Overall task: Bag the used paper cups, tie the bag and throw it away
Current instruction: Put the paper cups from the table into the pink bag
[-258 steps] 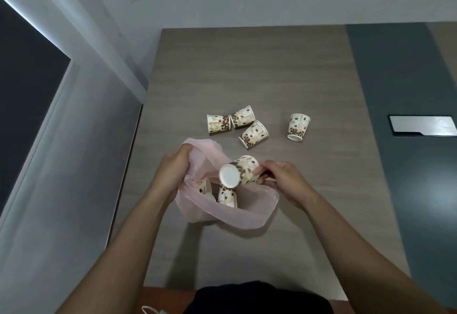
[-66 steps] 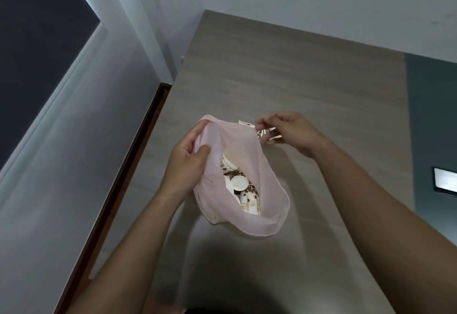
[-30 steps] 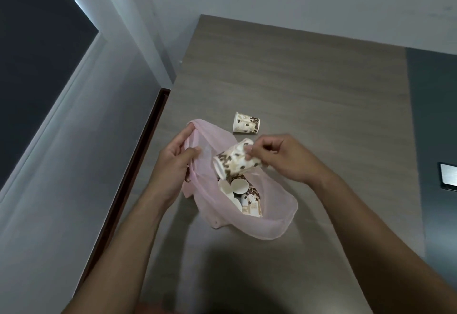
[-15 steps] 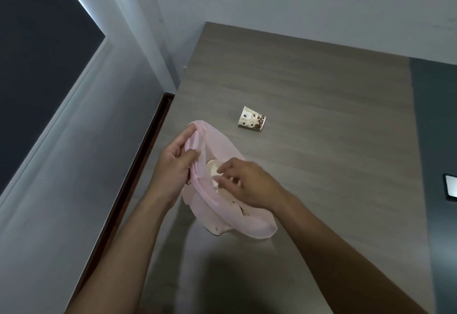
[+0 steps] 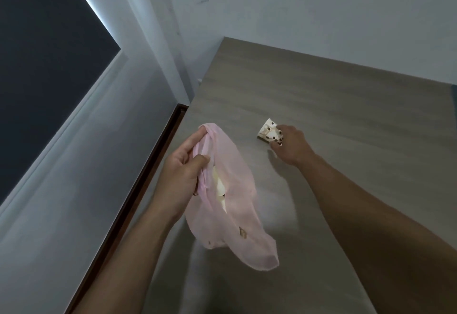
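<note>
My left hand grips the upper edge of a thin pink plastic bag and holds it up above the wooden table. Pale paper cups show through the bag's opening and its film. A single white paper cup with brown spots lies on its side on the table, beyond the bag. My right hand is stretched out to it, fingers closed around its near end.
The table's left edge runs along a dark wooden strip beside a pale wall. A dark window fills the upper left. The white back wall meets the table's far edge.
My right hand has left the bag's mouth and reached forward to the last cup on the table. The bag's mouth has sagged narrower. The view has tilted up.
</note>
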`<state>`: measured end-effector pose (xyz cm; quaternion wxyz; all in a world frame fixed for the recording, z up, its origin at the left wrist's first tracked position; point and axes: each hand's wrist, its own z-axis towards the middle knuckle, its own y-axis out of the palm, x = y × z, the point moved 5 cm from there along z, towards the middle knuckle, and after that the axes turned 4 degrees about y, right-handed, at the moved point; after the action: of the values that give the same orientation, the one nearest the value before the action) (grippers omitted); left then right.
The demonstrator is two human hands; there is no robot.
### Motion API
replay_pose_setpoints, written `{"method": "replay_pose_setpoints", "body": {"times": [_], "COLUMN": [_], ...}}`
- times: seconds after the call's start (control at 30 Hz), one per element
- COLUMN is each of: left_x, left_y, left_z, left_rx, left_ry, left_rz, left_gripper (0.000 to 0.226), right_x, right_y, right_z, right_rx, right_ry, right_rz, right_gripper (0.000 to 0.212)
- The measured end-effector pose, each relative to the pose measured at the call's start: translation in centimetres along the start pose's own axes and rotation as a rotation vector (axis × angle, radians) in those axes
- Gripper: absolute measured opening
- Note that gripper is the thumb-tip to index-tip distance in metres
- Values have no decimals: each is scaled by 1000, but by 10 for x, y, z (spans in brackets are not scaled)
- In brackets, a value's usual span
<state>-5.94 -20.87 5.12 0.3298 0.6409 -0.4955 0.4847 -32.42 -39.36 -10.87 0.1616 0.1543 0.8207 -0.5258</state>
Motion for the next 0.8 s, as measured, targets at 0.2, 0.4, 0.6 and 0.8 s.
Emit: {"method": "replay_pose_setpoints", "body": {"times": [0.2,0.4,0.6,0.8], "left_x": [-9,-27,-20,-14], "left_y": [7,19,25,20], "left_z": [25,35,24,3], "left_rx": [18,21,-4,-34], "left_ry": [-22,-70,-64,-86], "left_rz": [-45,-67,-41,-125], "left_gripper": [63,62,64,62], "right_x": [7,23,39,-10], "right_y": [9,27,21,-11], "right_z": [29,12,-28,-123], "right_rx": [58,-15,-3,-197], "right_ry": [85,141,255,117], "right_rz": [-57,-8,454,1111], "right_gripper": [59,60,67,60]}}
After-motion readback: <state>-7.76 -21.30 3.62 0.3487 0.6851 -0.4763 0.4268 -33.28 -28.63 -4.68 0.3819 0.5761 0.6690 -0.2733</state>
